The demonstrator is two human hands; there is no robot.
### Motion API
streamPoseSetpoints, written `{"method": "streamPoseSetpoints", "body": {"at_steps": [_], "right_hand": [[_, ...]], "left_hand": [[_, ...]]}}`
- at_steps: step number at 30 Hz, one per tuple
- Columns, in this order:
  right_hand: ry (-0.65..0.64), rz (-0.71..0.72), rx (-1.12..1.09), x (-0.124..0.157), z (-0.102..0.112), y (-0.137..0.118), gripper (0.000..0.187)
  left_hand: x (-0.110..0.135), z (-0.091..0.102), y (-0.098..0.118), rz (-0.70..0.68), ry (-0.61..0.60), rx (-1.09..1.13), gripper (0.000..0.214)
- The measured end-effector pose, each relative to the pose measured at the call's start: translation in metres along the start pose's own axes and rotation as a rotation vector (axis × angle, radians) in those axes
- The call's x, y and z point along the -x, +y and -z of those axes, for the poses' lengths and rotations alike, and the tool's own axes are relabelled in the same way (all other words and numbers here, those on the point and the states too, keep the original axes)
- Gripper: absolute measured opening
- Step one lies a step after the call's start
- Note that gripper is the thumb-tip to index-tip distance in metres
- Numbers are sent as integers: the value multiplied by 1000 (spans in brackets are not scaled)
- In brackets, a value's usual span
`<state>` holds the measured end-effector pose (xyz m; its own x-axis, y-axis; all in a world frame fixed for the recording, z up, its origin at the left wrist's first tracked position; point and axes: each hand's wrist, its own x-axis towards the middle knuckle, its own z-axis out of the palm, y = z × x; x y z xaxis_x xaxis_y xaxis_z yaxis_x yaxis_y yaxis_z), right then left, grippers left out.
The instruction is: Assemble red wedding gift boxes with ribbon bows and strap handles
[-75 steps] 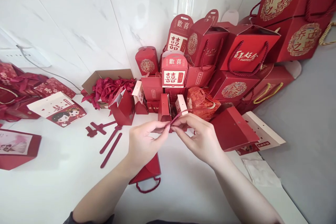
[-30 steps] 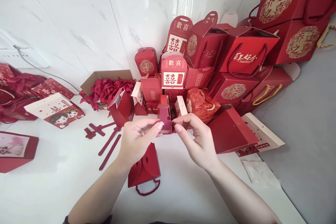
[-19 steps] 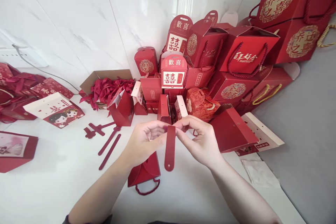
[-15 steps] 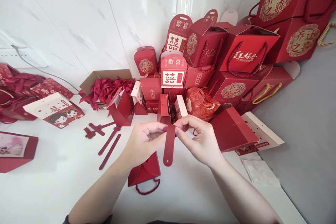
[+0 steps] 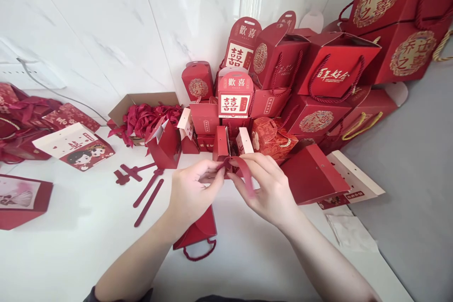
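Note:
My left hand (image 5: 191,193) and my right hand (image 5: 267,188) meet above the white table (image 5: 71,255) and both pinch a thin red paper strip (image 5: 244,172). The strip bends into a loop between my fingertips and curves over my right palm. Beneath my left wrist lies a small folded red bag with a cord handle (image 5: 198,238). Several more flat red strips (image 5: 145,193) lie on the table to the left of my hands.
Red gift boxes and bags (image 5: 300,85) are stacked against the tiled wall at back right. A cardboard box of red ribbons (image 5: 141,115) stands at back centre. Flat printed bags (image 5: 76,146) lie to the left. A grey surface (image 5: 417,188) borders the table's right edge.
The strip hung straight down from my fingertips half a second ago; now it is bent over into a loop across my right hand. My hands stayed in about the same spot.

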<state>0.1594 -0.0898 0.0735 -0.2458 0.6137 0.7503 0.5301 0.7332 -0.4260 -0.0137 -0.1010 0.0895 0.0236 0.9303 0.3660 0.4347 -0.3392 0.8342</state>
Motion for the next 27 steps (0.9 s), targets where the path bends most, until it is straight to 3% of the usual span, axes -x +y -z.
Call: {"method": "streamPoseSetpoints", "body": {"at_steps": [3, 7, 12, 14, 20, 27], "right_hand": [[47, 36, 119, 3, -6, 3, 18], [67, -3, 13, 2, -4, 4, 17], [-70, -216, -419, -5, 12, 2, 10], [-127, -258, -549, -6, 13, 2, 7], [-216, -297, -681, -7, 12, 2, 8], [-323, -190, -683, -8, 21, 0, 5]], "left_hand": [[3, -3, 0, -84, 35, -102, 10], [4, 2, 0, -156, -14, -125, 12], [-9, 13, -2, 65, -312, 312, 28], [-14, 13, -4, 92, -410, 447, 34], [-17, 13, -10, -23, -325, 428, 15], [-17, 24, -8, -117, -452, 427, 16]]}}
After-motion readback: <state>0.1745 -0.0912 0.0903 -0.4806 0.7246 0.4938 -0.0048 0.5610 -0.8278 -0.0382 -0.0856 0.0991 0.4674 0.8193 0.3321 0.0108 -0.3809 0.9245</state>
